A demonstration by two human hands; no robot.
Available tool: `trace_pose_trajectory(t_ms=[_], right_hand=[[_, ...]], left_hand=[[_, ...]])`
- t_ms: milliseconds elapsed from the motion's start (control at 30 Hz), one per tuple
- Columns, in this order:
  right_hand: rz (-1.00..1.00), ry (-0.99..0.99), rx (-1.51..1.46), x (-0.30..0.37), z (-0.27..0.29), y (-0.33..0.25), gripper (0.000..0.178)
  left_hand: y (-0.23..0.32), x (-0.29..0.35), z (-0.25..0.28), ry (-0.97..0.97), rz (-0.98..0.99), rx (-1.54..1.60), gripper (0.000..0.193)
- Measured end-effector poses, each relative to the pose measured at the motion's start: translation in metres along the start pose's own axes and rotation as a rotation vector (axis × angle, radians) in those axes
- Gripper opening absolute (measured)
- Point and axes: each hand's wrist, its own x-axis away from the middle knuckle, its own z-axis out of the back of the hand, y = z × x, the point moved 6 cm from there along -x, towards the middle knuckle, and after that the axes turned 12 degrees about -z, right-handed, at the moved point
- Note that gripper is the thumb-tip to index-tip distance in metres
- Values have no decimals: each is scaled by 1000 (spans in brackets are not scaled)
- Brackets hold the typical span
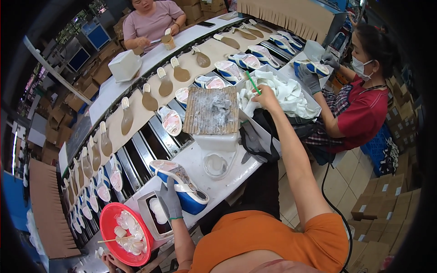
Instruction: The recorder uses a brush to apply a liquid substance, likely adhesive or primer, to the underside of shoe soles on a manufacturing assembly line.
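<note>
My left hand [171, 200], in a grey glove, grips the side of a blue and white wedge shoe [190, 196], which lies tilted at the near edge of the white table. My right hand [267, 97] is bare and pinches a thin green stick [253, 83]. Beneath that hand stands a white box [311, 107] filled with crumpled white pieces [288, 94]. Left of it, a ridged brown board [193, 107] smeared with whitish residue rests on a white plastic tub [218, 142]. The stick's lower end is hidden by my fingers.
A roller conveyor [152, 145] curves past with several shoes and brown soles [127, 119]. Near me are a red basin [107, 218], an open white box [144, 210] and a see-through dish [215, 165]. Co-workers sit across [150, 20] and at right [364, 109]; cartons [382, 195] are stacked behind.
</note>
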Motion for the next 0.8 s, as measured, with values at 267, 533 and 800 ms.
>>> trace_pose_trajectory(t_ms=[267,533,800], right_hand=[[255,-95,-336,92,90,-93,15],[375,-597,-319,219,59,-197,22],[305,-700,-297,234,12,-202,28]], left_hand=[[61,-12,5,23,-205,-742,83],[179,1,-63,-311,-698,-108,91],[154,9,-95,-548,-249,102,21]])
